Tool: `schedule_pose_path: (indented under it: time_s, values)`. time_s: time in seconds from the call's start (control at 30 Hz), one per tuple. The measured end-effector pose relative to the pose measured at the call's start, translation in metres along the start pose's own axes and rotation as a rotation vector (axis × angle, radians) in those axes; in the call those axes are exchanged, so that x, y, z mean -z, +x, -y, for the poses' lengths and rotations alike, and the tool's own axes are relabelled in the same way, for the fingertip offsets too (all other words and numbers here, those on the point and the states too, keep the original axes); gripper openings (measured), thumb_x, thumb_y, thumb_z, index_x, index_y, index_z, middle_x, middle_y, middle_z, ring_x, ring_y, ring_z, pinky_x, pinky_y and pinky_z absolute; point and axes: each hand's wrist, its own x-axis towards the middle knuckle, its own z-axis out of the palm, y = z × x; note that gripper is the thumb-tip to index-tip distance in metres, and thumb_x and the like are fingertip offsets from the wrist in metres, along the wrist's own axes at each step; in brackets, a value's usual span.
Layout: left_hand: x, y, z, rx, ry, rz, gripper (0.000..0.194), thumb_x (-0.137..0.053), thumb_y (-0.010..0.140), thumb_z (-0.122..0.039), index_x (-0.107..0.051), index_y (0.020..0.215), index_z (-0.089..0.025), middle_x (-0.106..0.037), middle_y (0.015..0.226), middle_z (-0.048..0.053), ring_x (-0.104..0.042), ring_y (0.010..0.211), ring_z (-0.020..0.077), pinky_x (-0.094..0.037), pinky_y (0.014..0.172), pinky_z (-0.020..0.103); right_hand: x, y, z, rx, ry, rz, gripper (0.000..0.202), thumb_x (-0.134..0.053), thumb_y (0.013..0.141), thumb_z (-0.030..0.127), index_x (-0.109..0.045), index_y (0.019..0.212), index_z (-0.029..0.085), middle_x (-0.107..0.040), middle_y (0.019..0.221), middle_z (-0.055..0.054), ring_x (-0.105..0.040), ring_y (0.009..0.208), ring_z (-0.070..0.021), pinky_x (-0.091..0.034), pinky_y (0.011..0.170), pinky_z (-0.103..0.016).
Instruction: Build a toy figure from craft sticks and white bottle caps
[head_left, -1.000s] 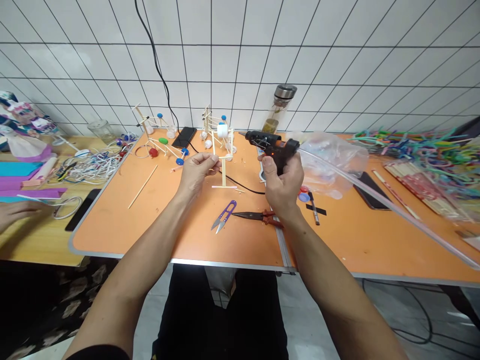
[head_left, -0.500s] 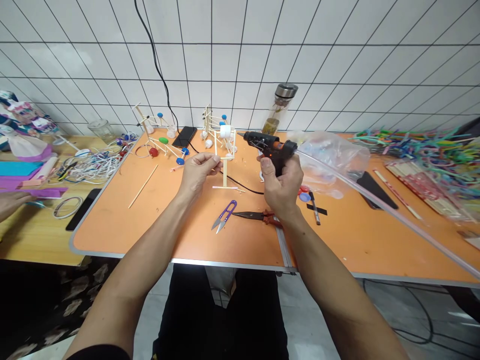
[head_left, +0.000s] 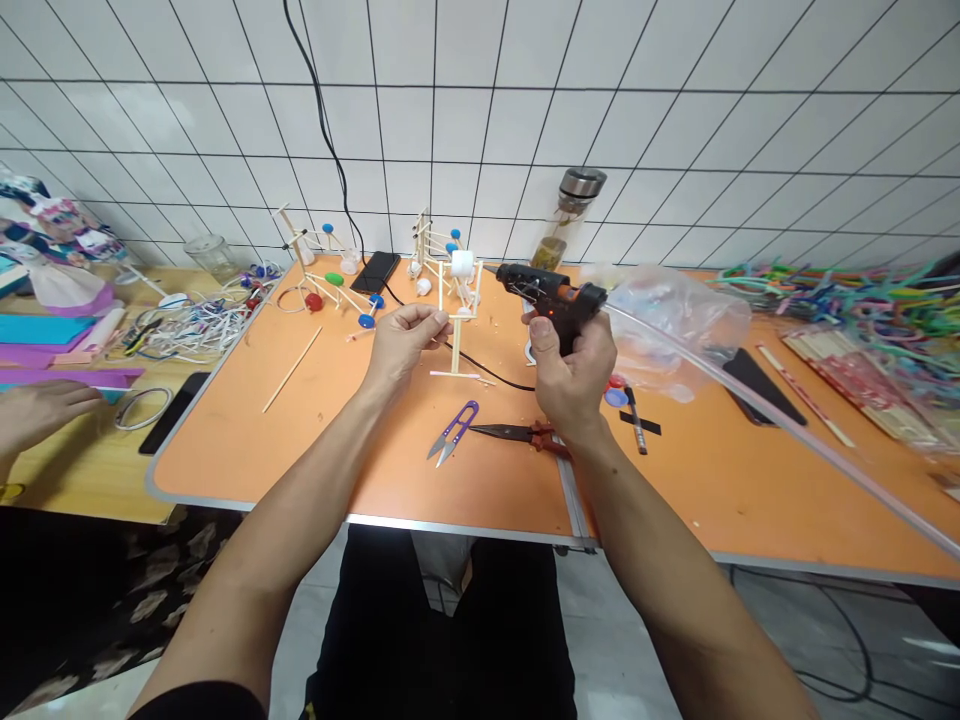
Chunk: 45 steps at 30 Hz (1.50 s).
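Observation:
Between the thumb and fingers of my left hand (head_left: 403, 345) is a small frame of thin wooden sticks (head_left: 457, 345), held upright above the table. A white cylinder (head_left: 463, 264) sits at the top of this frame. My right hand (head_left: 574, 375) is wrapped round a black hot glue gun (head_left: 551, 293) with a lit red light. Its nozzle points left, close to the white cylinder; whether they touch I cannot tell. A long clear glue stick (head_left: 712, 375) sticks out of the gun's back. Below my hands lie purple thread snips (head_left: 454, 434) and red-handled pliers (head_left: 517, 433).
Stick models with coloured balls (head_left: 334, 280) stand at the back left, by a black phone (head_left: 375, 272). A glass bottle (head_left: 568, 220) is against the tiled wall, beside a clear plastic bag (head_left: 667, 310). Another person's hand (head_left: 45, 410) rests at the far left.
The whole view has shifted slightly, so things appear a little further right. Both hands keep their grips. At the far left, the other person's hand has come further into view.

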Motion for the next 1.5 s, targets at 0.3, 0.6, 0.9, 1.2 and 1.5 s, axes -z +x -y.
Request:
schedule_pose_path:
  time_s: [0.3,0.6,0.9,1.2,1.5]
  values:
    - [0.002,0.005,0.003,0.071,-0.083,-0.01,0.048,-0.106,0.061,-0.056,-0.078,0.078,-0.02,-0.08,0.077,0.003,-0.07,0.068,0.0112,-0.054,0.067,0.024,-0.001,-0.002,-0.001,0.023,0.01,0.014,0.047,-0.066,0.109,0.066,-0.069,0.13,0.025,-0.079,0.105,-0.006,-0.072,0.086,-0.0241,-0.062,0.079,-0.045]
    - [0.002,0.005,0.004,0.162,-0.142,-0.009,0.051,-0.107,0.059,-0.053,-0.075,0.08,-0.02,-0.081,0.081,0.002,-0.071,0.067,0.0102,-0.053,0.062,0.021,-0.001,0.01,-0.002,-0.013,-0.009,-0.079,0.055,-0.066,0.106,0.074,-0.072,0.127,0.022,-0.074,0.105,-0.008,-0.075,0.099,-0.0287,-0.064,0.092,-0.053]
    - [-0.005,-0.001,0.002,0.212,-0.212,0.057,0.05,-0.109,0.061,-0.049,-0.077,0.084,-0.017,-0.082,0.082,0.002,-0.074,0.068,0.0105,-0.059,0.062,0.02,0.0,0.016,-0.003,-0.197,0.217,0.045,0.055,-0.068,0.103,0.08,-0.07,0.125,0.03,-0.067,0.092,-0.001,-0.067,0.065,-0.0166,-0.057,0.058,-0.033]
    - [-0.011,-0.007,0.002,0.14,-0.151,0.113,0.056,-0.109,0.061,-0.058,-0.079,0.084,-0.017,-0.083,0.083,0.003,-0.075,0.07,0.0112,-0.059,0.066,0.022,-0.003,0.017,-0.001,-0.474,0.431,0.089,0.052,-0.095,0.084,0.064,-0.065,0.109,0.029,-0.068,0.08,0.006,-0.063,0.058,-0.0111,-0.056,0.054,-0.026]
    - [-0.019,-0.014,0.004,0.097,-0.038,0.139,0.055,-0.105,0.066,-0.064,-0.08,0.084,-0.018,-0.084,0.086,0.006,-0.074,0.073,0.0138,-0.059,0.07,0.025,-0.007,0.02,0.01,-0.732,0.626,0.105,0.065,-0.105,0.063,0.056,-0.062,0.102,0.028,-0.075,0.085,0.006,-0.063,0.064,-0.0082,-0.053,0.054,-0.018]
